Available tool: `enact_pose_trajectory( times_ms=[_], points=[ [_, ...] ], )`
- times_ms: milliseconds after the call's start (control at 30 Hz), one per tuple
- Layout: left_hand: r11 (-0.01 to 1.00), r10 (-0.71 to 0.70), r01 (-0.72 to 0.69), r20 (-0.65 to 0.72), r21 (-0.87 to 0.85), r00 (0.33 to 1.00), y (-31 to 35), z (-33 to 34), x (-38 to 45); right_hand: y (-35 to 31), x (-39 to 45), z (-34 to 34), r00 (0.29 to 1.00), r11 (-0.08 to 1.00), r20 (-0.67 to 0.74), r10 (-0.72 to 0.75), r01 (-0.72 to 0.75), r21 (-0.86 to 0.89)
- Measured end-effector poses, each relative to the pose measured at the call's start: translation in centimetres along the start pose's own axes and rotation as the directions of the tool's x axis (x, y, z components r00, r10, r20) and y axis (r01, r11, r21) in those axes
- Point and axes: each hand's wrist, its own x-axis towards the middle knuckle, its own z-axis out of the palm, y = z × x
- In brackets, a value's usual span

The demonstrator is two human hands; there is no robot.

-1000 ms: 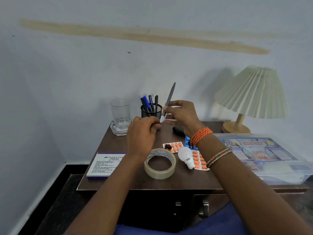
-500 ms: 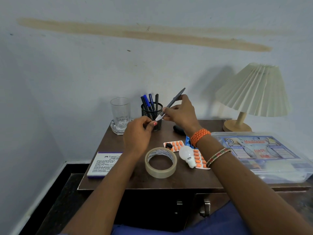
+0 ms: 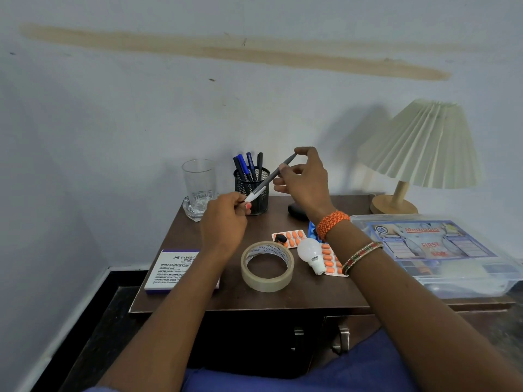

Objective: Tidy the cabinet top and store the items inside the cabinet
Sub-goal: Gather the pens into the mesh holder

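Brown cabinet top (image 3: 198, 295) fills the lower centre of the frame, cluttered. At centre, both hands pinch a grey pen (image 3: 273, 176): right hand (image 3: 307, 183) near its upper end, left hand (image 3: 225, 220) at its white tip. Light, stiff, slightly slick; gripping mid-barrel seems best.

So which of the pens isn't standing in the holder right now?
The grey pen: both hands hold it slanted in front of the mesh holder, while the blue and black pens stand inside.
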Motion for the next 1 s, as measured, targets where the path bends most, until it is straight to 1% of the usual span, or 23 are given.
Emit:
enact_pose_trajectory(
  times_ms=[133,233,333,433,500,567,600,667,733,800,867,1000],
  points=[
    [0.996,-0.054,0.053,0.006,0.068,0.999,-0.3,-0.1,0.1,0.3,-0.1,-0.1,1.0,1.0,-0.023,-0.011,0.011,-0.012],
    [0.994,-0.082,0.084,-0.025,0.069,0.996,-0.5,-0.2,0.2,0.5,0.0,-0.1,0.998,1.0,-0.06,-0.03,0.029,-0.012],
    [0.997,-0.07,0.073,-0.117,0.013,0.991,-0.5,-0.3,0.3,0.4,0.0,-0.2,0.996,0.996,-0.088,-0.024,0.031,0.078],
    [0.997,-0.07,0.075,-0.209,0.012,0.975,-0.1,-0.6,0.3,0.4,0.1,-0.3,0.996,0.98,-0.079,0.049,-0.032,0.197],
    [0.997,-0.076,0.081,-0.226,0.013,0.971,0.0,-0.7,0.3,0.6,0.1,-0.2,0.993,0.965,-0.065,0.096,-0.076,0.251],
    [0.997,-0.07,0.072,-0.189,0.005,0.979,-0.1,-0.6,0.2,0.7,0.2,-0.1,0.99,0.956,-0.076,0.119,-0.094,0.278],
    [0.998,-0.06,0.062,-0.155,0.004,0.986,-0.2,-0.6,0.2,0.7,0.4,-0.1,0.989,0.959,-0.105,0.105,-0.073,0.273],
    [0.999,-0.032,0.034,-0.107,0.016,0.994,-0.2,-0.7,0.2,0.2,1.0,-0.1,0.978,0.974,-0.207,0.007,0.04,0.221],
    [1.0,-0.006,0.008,-0.109,0.014,0.994,-0.2,-0.8,0.3,-0.7,2.0,-0.3,0.946,0.973,-0.3,-0.126,0.176,0.147],
    [0.999,-0.017,0.013,-0.13,-0.029,0.991,-0.1,-0.9,0.5,-1.8,2.9,-0.4,0.915,0.957,-0.331,-0.23,0.274,0.094],
    [0.999,-0.017,0.01,-0.153,-0.044,0.988,-0.2,-0.8,0.7,-2.3,3.6,-0.1,0.904,0.941,-0.297,-0.309,0.335,0.042],
    [0.998,0.041,-0.046,-0.157,-0.031,0.987,-0.8,-0.4,1.0,-1.4,5.2,1.7,0.914,0.923,-0.134,-0.382,0.371,-0.1]
  ],
)
